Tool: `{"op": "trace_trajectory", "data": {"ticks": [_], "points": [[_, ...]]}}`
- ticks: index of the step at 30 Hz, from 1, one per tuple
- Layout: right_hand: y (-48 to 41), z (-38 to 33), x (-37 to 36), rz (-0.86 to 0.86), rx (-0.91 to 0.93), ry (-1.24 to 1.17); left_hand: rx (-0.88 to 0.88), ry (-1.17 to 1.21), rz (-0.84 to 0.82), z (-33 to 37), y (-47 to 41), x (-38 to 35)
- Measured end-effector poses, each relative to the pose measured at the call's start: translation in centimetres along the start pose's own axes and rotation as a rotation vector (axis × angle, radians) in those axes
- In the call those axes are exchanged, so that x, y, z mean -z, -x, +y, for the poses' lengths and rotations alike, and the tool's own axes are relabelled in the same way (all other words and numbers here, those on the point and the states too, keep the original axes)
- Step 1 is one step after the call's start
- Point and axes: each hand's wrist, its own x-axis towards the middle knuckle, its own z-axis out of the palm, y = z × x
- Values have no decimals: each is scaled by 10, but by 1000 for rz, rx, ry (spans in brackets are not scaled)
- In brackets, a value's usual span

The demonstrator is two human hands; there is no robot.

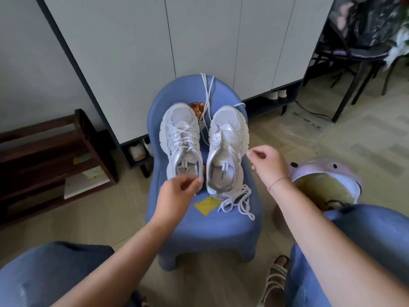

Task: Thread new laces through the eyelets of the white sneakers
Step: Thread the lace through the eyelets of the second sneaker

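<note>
Two white sneakers stand side by side on a small blue chair (199,227), toes toward the backrest. The left sneaker (180,138) is laced. The right sneaker (228,138) shows no lace in its eyelets. One white lace (207,91) hangs over the backrest and runs down between the shoes. Another lace (239,202) lies bunched on the seat by the right sneaker's heel. My left hand (177,193) hovers at the left sneaker's heel, fingers loosely curled, holding nothing. My right hand (265,162) floats just right of the right sneaker, fingers loosely bent and empty.
A yellow sticker (207,204) is on the seat. A dark wooden shoe rack (44,156) stands at the left, white cabinet doors (155,41) behind the chair. A lilac bin (325,173) sits at my right knee. A black chair (354,52) is at the far right.
</note>
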Motion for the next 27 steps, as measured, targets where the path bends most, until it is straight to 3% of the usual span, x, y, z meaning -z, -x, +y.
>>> {"op": "trace_trajectory", "data": {"ticks": [5, 11, 15, 19, 23, 27], "points": [[0, -59, -41, -193, 358, -63, -89, -91, 225, 4, -51, 34], [-21, -67, -86, -296, 648, 393, -212, -302, 160, -17, -85, 25], [-29, -64, -93, -306, 732, 502, -247, -275, 207, -26, -90, 22], [-32, -59, -96, -284, 732, 428, -217, -146, 237, -30, -88, 21], [-38, -55, -93, -308, 536, 249, -148, 9, 226, -29, -86, 23], [-47, -61, -85, -226, 366, 134, -132, 55, 231, -29, -84, 24]]}}
